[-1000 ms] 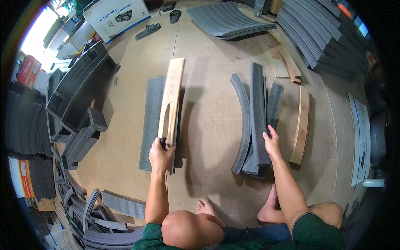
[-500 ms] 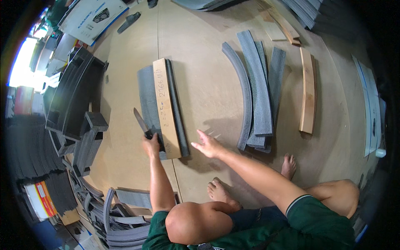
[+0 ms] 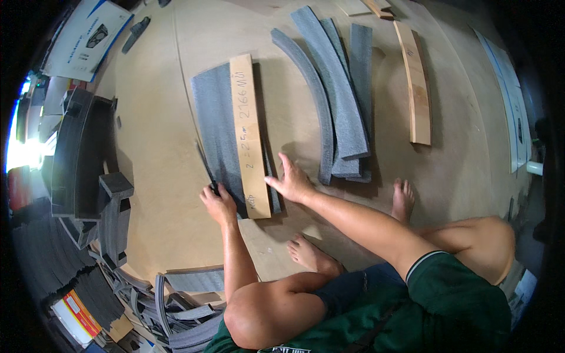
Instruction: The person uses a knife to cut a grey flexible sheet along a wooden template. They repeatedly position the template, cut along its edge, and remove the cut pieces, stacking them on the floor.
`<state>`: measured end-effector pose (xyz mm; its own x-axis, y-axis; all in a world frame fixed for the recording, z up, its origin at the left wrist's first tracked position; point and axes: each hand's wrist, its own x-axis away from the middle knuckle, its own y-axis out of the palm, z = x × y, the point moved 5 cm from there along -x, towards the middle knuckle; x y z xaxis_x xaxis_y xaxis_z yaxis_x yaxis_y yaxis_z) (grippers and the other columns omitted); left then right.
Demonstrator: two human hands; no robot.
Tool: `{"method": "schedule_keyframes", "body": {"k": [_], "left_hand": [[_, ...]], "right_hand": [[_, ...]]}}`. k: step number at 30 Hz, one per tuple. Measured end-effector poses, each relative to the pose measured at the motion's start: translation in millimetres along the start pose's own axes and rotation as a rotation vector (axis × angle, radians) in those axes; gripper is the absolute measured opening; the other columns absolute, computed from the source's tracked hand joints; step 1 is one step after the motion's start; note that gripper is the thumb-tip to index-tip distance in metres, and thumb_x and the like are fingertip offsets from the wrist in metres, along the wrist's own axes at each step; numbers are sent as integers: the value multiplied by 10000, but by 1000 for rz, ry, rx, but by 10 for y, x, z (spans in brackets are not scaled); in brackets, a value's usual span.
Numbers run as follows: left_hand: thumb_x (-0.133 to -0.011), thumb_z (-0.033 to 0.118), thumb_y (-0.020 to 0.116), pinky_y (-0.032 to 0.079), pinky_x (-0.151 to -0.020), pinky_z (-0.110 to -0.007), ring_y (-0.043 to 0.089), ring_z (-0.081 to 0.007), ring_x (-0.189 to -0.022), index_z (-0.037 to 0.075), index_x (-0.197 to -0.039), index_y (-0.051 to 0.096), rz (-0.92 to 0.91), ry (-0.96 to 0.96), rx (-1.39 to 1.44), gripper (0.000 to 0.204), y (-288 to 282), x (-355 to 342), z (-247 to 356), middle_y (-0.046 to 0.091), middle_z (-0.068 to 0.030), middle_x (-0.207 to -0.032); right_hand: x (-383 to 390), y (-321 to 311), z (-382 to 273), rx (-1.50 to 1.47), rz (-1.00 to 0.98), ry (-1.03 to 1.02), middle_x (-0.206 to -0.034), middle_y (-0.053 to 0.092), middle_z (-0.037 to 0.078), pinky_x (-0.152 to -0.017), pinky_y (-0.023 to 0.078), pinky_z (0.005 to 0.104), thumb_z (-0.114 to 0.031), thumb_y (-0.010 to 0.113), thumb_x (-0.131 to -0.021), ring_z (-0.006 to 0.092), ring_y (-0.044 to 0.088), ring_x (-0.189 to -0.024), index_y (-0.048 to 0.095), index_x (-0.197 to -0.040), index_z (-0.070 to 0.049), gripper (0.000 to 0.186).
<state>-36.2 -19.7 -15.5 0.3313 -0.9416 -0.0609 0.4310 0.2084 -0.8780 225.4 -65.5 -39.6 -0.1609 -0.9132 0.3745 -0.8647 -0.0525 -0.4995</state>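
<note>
My left hand point(image 3: 219, 203) is closed around the black handle of a knife point(image 3: 205, 161). The blade points away from me along the left edge of a grey foam sheet point(image 3: 213, 112). On the foam lies a long wooden board point(image 3: 248, 138) with handwriting on it, its near end close to my left hand. My right hand point(image 3: 291, 180) is open with fingers apart. Its thumb is at the board's right edge, and it holds nothing. A narrow strip of dark foam shows past that edge.
Several grey foam strips point(image 3: 331, 88) lie to the right, with a wooden piece point(image 3: 414, 88) beyond them. Dark foam blocks point(image 3: 82, 156) stand at the left, near a white carton point(image 3: 88, 38). Curved foam offcuts point(image 3: 191, 315) are piled at the lower left. My bare feet point(image 3: 312, 254) rest on the floor.
My right hand has come in to the board's right edge. The knife has turned more upright along the foam's left edge. More foam shows left of the board. The whole view has shifted.
</note>
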Motion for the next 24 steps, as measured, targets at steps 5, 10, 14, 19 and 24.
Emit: {"method": "schedule_keyframes", "body": {"k": [5,10,14,19,24], "left_hand": [[-952,389,763,408,-1141,-585,520,-503,-1343,-62,-1457,523,-16,303,6,719,-113,362,256,547,-316,-1466],[-803,548,857,301,-1239,-572,322,-462,-1566,-31,-1641,317,-315,264,-202,1154,54,1258,674,358,-296,-1671],[-848,447,812,279,-1227,-597,320,-426,-1562,115,-1656,372,-270,222,-270,978,126,1431,687,349,-267,-1679],[-829,318,780,342,-1163,-589,452,-401,-1425,212,-1609,488,-194,255,-295,839,118,1384,557,434,-203,-1619],[-810,324,805,388,-1131,-553,474,-414,-1401,234,-1605,509,-173,310,-202,853,107,1283,369,439,-226,-1622]], "right_hand": [[-665,-193,-260,-141,19,-158,-1569,511,316,-1191,449,505,-419,803,-946,435,568,-1409,296,-1647,9,965],[-1167,-275,-308,34,-83,-92,-1490,587,310,-1123,506,507,-429,787,-928,446,624,-1330,303,-1656,-9,970],[-1322,-197,-345,170,-21,-103,-1382,645,270,-1080,529,512,-378,825,-896,431,641,-1280,387,-1625,-30,919],[-1365,-131,-448,181,-52,-135,-1369,637,266,-1077,529,518,-310,871,-856,435,630,-1279,418,-1602,-23,918],[-1472,-123,-481,188,-66,-127,-1434,587,265,-1107,508,517,-343,856,-870,440,602,-1314,269,-1690,-60,1048]]}}
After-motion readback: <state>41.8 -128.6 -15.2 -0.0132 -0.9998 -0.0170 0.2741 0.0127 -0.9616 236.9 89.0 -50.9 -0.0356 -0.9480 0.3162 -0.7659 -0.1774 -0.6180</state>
